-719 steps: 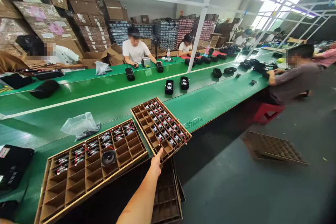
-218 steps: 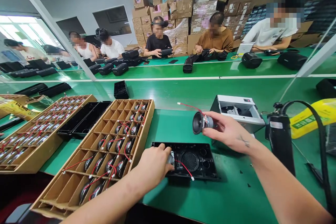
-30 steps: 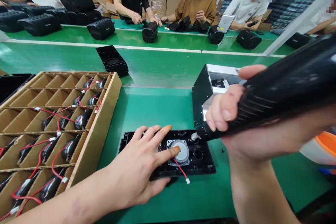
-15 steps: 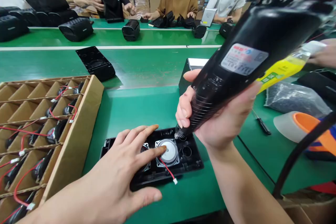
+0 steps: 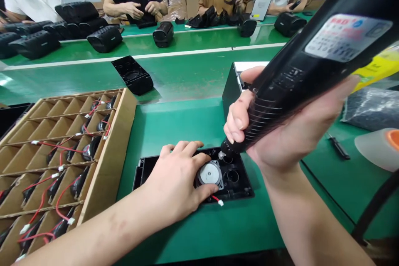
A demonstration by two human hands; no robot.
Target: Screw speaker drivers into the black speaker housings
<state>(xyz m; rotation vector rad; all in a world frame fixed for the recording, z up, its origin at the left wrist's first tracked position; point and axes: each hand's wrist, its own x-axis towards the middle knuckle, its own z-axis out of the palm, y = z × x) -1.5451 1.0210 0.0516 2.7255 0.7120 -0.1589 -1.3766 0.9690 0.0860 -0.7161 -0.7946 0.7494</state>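
Observation:
Pale-centred and round, a speaker driver (image 5: 209, 173) sits in a black plastic speaker housing (image 5: 245, 187) on the green bench. My left hand (image 5: 179, 170) is closed about the driver, thumb at its near edge and index finger at its far edge, covering much of the housing's left part. A short red wire with a white plug (image 5: 220, 202) pokes out beside my thumb. My right hand (image 5: 289, 137) grips a black electric screwdriver (image 5: 277, 91), held tilted. Its tip (image 5: 222, 154) is at the housing, near the driver's upper right; whether it touches a screw, I cannot tell.
A divided cardboard box (image 5: 124, 124) of wired speaker drivers stands left. Another black housing (image 5: 132, 75) lies beyond. A box-like device (image 5: 232, 85), a small screwdriver (image 5: 338, 147) and a plastic bag (image 5: 370, 108) are rightward. Several people work across the bench behind black speakers (image 5: 163, 34).
My left hand has gone from outstretched, index finger on the driver's back, to thumb and fingers around the driver. The screwdriver tip remains near the housing's far edge. The view has shifted left.

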